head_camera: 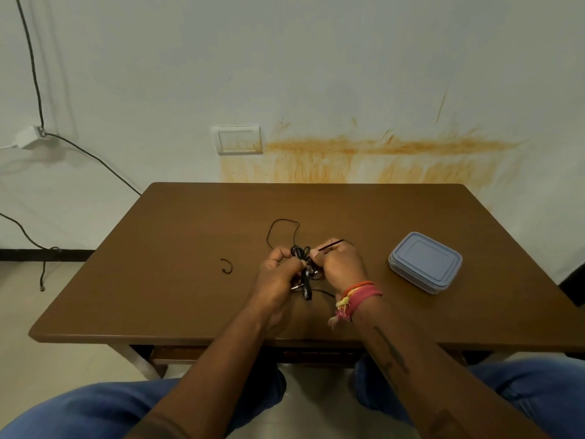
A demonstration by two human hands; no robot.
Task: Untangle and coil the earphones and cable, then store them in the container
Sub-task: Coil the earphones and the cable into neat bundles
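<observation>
Both hands meet over the brown table [190, 223]. The left hand [278, 274] and right hand [340, 264] are curled tight around a black tangle of earphones [302, 258], hiding most of it. The lidded container [425, 261] sits well to the right.

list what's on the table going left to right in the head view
small black hook-shaped piece → left hand → tangled black earphones and cable held between both hands → right hand → lidded blue-grey container
</observation>
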